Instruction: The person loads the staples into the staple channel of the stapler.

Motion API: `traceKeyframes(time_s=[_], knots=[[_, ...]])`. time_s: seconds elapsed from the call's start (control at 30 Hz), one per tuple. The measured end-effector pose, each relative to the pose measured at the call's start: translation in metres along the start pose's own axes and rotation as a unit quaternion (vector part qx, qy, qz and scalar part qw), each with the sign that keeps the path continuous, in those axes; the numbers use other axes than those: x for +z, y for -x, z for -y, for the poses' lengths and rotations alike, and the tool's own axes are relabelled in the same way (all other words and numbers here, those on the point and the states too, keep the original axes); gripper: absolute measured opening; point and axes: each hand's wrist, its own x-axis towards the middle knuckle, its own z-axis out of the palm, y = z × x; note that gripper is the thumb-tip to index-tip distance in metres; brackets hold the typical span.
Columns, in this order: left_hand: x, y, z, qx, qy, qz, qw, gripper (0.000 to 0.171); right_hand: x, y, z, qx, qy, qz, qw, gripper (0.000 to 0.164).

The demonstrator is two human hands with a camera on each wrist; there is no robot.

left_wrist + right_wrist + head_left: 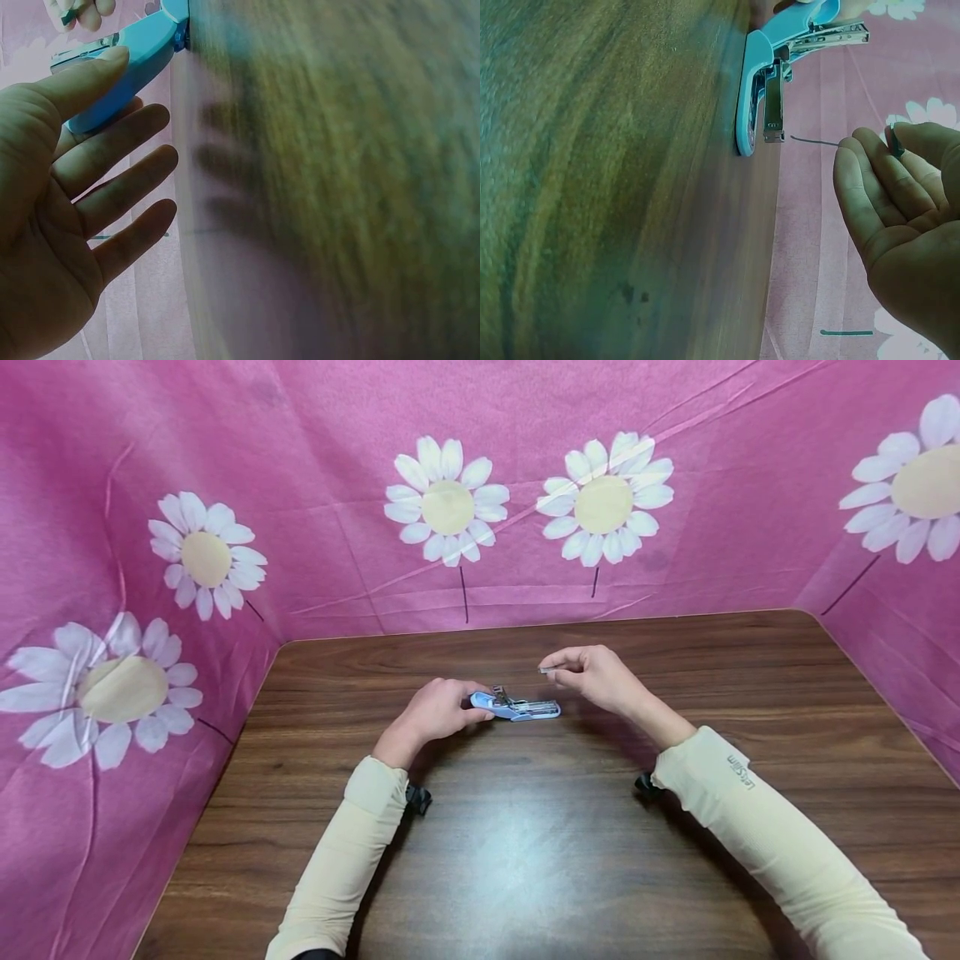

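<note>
Remotely, I watch the left hand (437,710) grip one end of the opened blue stapler (504,711) at the wooden table (525,827), while the right hand (602,680) pinches a small grey piece (545,671) in its fingertips nearby.

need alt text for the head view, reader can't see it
A person's left hand holds an opened blue stapler at a brown wood-grain table, while the right hand pinches a small grey piece nearby. Pink cloth with white flowers hangs behind.

A blue stapler (516,708) sits opened, a small grey strip (544,671) raised nearby.
</note>
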Motion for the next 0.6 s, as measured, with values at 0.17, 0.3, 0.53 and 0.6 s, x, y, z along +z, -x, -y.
traceKeyframes(time_s=[0.17, 0.3, 0.53, 0.6], knots=[[-0.0002, 0.0002, -0.0001, 0.001, 0.000, 0.000, 1.0000, 0.037, 0.0008, -0.0006, -0.0011, 0.002, -0.003, -0.002, 1.000, 0.021], [0.0002, -0.0004, 0.0005, 0.000, 0.000, 0.001, 1.0000, 0.037, 0.0013, -0.0011, -0.0024, 0.002, -0.007, -0.002, 1.000, 0.020], [0.0003, -0.0010, 0.0013, -0.004, 0.002, 0.004, 1.0000, 0.038, 0.0026, -0.0017, -0.0040, 0.018, -0.072, 0.020, 0.997, 0.022], [0.0000, -0.0010, 0.0013, -0.004, 0.002, 0.005, 1.0000, 0.039, 0.0033, -0.0019, -0.0041, 0.022, -0.085, 0.023, 0.996, 0.023]])
